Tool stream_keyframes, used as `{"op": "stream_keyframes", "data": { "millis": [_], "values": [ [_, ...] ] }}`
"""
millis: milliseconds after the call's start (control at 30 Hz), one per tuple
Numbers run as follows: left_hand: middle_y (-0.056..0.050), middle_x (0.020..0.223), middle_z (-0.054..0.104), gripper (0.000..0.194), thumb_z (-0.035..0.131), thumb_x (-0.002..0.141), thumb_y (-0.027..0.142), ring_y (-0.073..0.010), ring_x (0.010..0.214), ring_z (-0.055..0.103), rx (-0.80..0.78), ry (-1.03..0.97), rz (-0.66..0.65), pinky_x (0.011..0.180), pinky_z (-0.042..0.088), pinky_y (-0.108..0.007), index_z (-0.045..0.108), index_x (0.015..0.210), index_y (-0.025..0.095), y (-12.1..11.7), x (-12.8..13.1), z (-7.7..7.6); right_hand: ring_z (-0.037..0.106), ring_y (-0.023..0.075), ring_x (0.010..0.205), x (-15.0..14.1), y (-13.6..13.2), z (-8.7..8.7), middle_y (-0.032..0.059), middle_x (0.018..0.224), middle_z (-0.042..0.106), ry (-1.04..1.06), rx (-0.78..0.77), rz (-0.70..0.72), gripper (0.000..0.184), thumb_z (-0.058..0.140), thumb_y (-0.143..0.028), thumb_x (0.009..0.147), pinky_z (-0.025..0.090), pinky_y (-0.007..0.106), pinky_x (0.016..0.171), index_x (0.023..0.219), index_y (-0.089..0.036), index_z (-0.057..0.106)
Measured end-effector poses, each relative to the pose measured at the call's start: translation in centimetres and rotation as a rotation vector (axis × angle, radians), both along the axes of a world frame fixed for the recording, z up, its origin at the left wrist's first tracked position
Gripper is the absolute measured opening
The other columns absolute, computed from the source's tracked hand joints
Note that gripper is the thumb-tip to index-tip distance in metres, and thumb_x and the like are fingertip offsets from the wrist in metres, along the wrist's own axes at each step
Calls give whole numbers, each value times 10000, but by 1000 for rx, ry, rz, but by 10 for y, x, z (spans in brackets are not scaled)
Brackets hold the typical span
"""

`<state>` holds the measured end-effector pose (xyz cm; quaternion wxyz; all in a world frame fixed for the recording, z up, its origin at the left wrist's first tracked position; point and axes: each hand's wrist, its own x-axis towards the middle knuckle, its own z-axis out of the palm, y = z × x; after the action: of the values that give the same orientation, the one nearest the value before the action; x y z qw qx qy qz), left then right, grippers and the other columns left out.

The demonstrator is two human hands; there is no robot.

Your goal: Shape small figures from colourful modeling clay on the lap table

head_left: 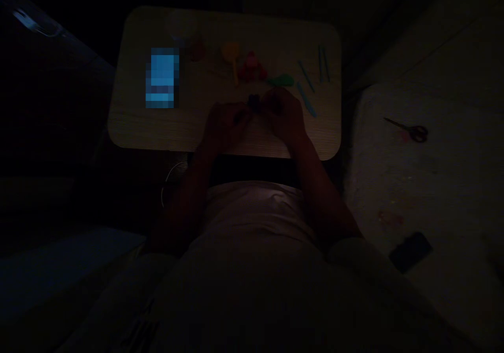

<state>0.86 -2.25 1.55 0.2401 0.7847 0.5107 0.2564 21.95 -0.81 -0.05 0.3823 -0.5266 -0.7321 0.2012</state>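
Observation:
In dim light, a small dark blue lump (254,102) is pinched between the fingertips of both hands over the near part of a small table (137,132). My left hand (226,124) closes on it from the left, my right hand (284,112) from the right. Just beyond them sits a red and pink lumpy shape (252,68). To its left lies a yellow scoop-like tool (232,56), to its right a green tool (282,80). Closest to my right hand is a light blue knife-like tool (306,100). Finer details of the lump are lost in the dark.
Several thin blue sticks (306,75) lie at the table's right. On the left glows a blurred-out blue screen (161,77), near a pale round object (181,24) and a reddish one (197,49). Scissors (417,133) and a dark rectangular object (410,251) rest on a pale surface at right.

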Motion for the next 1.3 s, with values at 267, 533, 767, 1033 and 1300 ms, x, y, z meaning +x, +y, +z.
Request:
{"op": "stream_keyframes", "data": {
  "millis": [267, 533, 767, 1033, 1300],
  "values": [
    [-76, 1078, 787, 300, 538, 1070, 445, -295, 1047, 733, 37, 2, -18, 1000, 529, -437, 748, 1035, 234, -1, -1, 1, 660, 259, 958, 1, 2, -4, 37, 1039, 715, -19, -7, -2, 135, 726, -214, 945, 556, 393, 877, 1025, -253, 626],
    [-75, 1066, 791, 287, 545, 1069, 417, -292, 1045, 730, 40, 39, 0, 1023, 519, -445, 756, 1034, 226, -1, 0, 3, 660, 251, 976, 0, -1, 2, 43, 1055, 711, -11, -22, 5, 124, 721, -253, 971, 561, 387, 890, 1038, -242, 617],
    [-78, 1092, 786, 316, 519, 1069, 439, -294, 1068, 725, 17, 37, -10, 1025, 519, -439, 751, 1048, 225, -1, 0, 3, 659, 250, 934, 1, 0, -1, 31, 1012, 701, 4, 3, 6, 172, 724, -151, 915, 541, 373, 848, 1020, -243, 622],
    [-81, 1098, 783, 298, 532, 1066, 431, -302, 1081, 721, 10, 32, -5, 1050, 503, -459, 748, 1054, 228, -1, 0, 3, 653, 244, 945, 1, 0, 0, 30, 1030, 713, -24, 14, 4, 126, 718, -213, 939, 552, 376, 865, 1009, -254, 621],
    [-79, 1129, 779, 296, 525, 1067, 426, -299, 1111, 714, -8, 8, -15, 1054, 498, -447, 746, 1077, 230, -2, 0, 2, 667, 266, 941, 0, -1, 0, 31, 1016, 715, -8, 8, -2, 147, 704, -188, 903, 569, 395, 858, 996, -257, 614]
  ]
}}
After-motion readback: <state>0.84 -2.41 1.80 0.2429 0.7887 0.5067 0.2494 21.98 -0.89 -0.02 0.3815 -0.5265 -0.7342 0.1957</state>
